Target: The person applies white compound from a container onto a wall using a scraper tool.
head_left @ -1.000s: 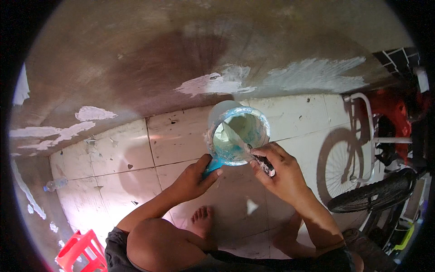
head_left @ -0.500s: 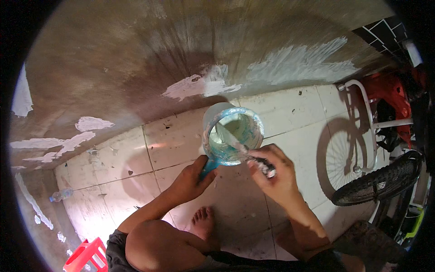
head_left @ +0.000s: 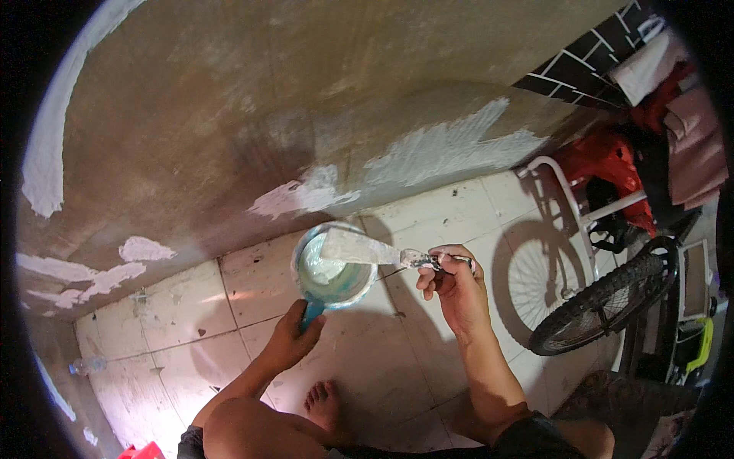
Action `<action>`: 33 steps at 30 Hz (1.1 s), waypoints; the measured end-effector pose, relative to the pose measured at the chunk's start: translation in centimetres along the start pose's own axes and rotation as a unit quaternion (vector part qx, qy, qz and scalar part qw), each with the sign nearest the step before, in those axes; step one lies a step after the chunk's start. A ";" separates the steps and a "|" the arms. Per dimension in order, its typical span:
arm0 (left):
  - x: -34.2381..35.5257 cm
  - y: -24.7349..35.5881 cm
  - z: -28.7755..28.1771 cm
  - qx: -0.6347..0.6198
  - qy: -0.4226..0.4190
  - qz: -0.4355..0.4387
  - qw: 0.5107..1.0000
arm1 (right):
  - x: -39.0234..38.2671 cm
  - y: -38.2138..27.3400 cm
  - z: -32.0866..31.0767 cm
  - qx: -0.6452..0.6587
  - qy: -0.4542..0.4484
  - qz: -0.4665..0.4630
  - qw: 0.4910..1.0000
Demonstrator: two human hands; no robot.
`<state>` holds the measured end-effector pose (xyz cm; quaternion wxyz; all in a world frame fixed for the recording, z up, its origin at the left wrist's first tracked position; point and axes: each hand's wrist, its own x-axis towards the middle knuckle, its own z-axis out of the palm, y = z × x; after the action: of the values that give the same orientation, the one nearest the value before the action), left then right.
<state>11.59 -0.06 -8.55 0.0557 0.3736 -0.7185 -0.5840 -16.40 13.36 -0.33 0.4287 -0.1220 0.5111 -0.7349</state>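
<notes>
My left hand is closed round the blue handle of a round dipper, whose rim and walls are smeared with white. Pale, wet-looking putty lies inside it. In my right hand I grip a putty knife by its stained handle, with the fingers curled and the thumb along it. The whitened blade points left, flat across the dipper's mouth, and covers part of the opening. Whether the blade touches the rim I cannot tell.
A brown wall with white patches rises ahead. On the right stand a bicycle wheel and a white tubular frame beside red cloth or plastic. A plastic bottle and a red stool are at left.
The putty knife has come up out of the dipper and turned level, its blade now over the mouth. My view has shifted, with the dipper lower and further left in the picture.
</notes>
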 end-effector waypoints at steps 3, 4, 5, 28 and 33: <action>-0.1 1.5 0.2 -0.033 -0.036 -0.067 0.997 | 0.1 -2.1 -0.3 0.029 0.011 -0.039 0.999; -0.2 1.0 0.2 -0.027 -0.036 -0.059 0.997 | 0.2 -2.5 -0.6 0.054 0.010 -0.043 0.998; -0.2 0.0 0.4 -0.023 -0.037 -0.050 0.998 | 0.2 -2.9 -1.0 0.077 0.010 -0.047 0.996; -1.3 -1.0 1.8 -0.073 -0.101 -0.079 0.989 | 3.4 -0.5 4.6 0.032 0.118 -0.167 0.978; -1.5 -1.5 1.8 -0.079 -0.097 -0.092 0.988 | 5.1 -0.2 7.1 0.020 0.161 -0.171 0.972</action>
<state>12.40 2.25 -9.90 -0.0391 0.3739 -0.6344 -0.6755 -15.21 4.94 1.67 0.2111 -0.0790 0.5298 -0.8176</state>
